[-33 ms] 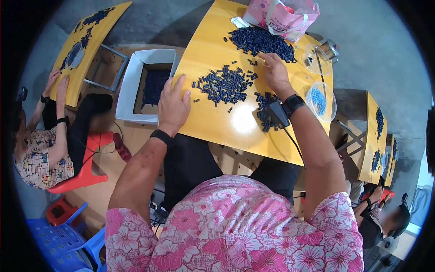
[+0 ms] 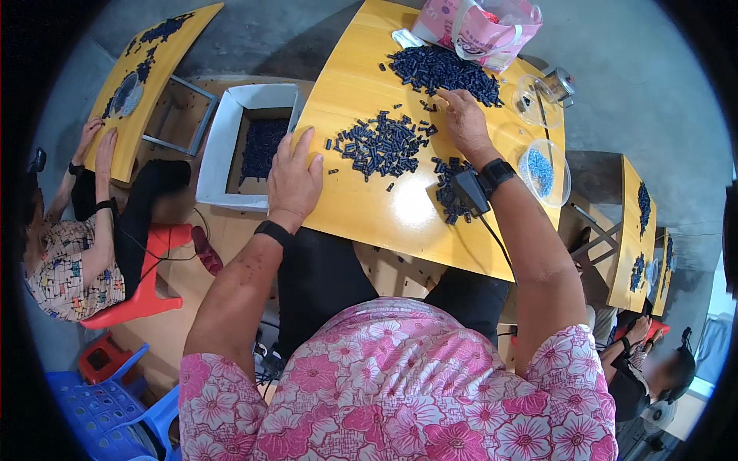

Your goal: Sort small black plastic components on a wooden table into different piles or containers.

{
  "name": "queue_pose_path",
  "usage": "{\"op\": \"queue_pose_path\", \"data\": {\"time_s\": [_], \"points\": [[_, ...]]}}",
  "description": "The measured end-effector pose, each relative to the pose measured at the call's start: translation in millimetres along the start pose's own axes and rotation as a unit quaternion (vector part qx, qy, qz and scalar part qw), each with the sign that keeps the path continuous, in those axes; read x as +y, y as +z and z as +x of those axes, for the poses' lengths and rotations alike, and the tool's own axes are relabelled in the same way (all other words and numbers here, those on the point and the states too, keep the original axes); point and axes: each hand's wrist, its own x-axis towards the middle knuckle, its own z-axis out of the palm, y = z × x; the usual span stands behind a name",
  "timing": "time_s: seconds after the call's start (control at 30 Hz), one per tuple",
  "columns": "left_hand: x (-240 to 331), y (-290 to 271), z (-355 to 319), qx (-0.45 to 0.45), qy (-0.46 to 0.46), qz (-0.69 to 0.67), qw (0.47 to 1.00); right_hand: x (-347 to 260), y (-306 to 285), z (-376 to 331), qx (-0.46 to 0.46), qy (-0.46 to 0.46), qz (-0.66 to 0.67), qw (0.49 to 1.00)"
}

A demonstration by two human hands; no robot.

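Note:
My left hand [image 2: 294, 180] rests at the left edge of the yellow table [image 2: 361, 211], open, fingers spread, with nothing in it. My right hand [image 2: 467, 127] lies on the table between two heaps of small dark cylindrical pieces, its fingers loosely bent and partly apart; no piece shows in it. The nearer heap [image 2: 382, 146] spreads between my hands. Beyond my right fingertips is the larger heap [image 2: 446, 73]. Beside my right wrist, a black box-shaped device [image 2: 470, 192] with a cable covers part of a third, smaller group of pieces [image 2: 450, 201].
A white box [image 2: 209, 173] holding dark pieces stands left of the table. At the far right are a pink bag [image 2: 480, 34], a metal mug [image 2: 560, 86], a clear bowl [image 2: 540, 102] and a tub of blue bits [image 2: 540, 173]. Other people sit at tables on both sides.

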Motion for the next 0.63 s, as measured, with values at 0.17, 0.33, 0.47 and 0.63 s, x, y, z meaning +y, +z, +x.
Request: {"op": "queue_pose_path", "data": {"time_s": [0.17,0.33,0.47,0.63], "points": [[-1,-1,-2,-0.010,-0.011,0.007,1.000,-6,3,12,-0.011,-0.035,-0.097,0.995],[1,-2,0,-0.016,-0.012,-0.003,1.000,11,12,17,-0.006,0.063,-0.050,0.997],[0,-2,-1,-0.015,-0.012,-0.001,1.000,16,15,15,0.003,0.054,-0.014,0.998],[-1,-3,0,-0.026,-0.014,-0.011,1.000,22,15,8,-0.008,0.137,0.104,0.985]]}}
